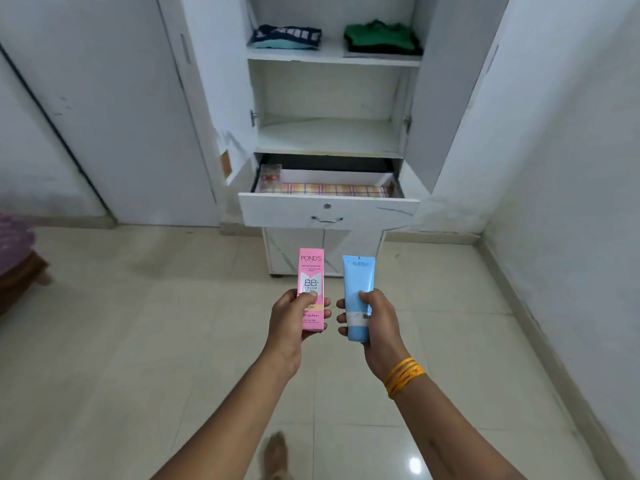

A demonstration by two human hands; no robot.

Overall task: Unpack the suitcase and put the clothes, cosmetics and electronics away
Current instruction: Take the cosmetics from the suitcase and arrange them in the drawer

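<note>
Left hand: grips an upright pink cardboard carton printed "POND'S BB+ cream", thumb across the front face, fingers curled round the back. The carton is held in the air above the floor, in front of the wardrobe.

Right hand: grips an upright pale blue plastic squeeze tube round its lower half, crimped end up; a band of orange-yellow thread wraps the wrist. Tube and carton stand side by side, apart, not touching.

White wardrobe: both doors swung open. The upper shelf carries two folded stacks, well apart: a navy-and-white garment over a teal one at left, a green garment over a dark one at right.

White pulled-out drawer with metal handle and keyhole: open below the middle shelf. It is lined with pink-and-yellow checked paper; a small clear box with red contents sits in its rear left corner, contents too small to identify.

Floor of glossy cream tiles. A purple-covered piece of wooden furniture shows at the left edge. A bare foot, blurred, shows at the bottom edge.
</note>
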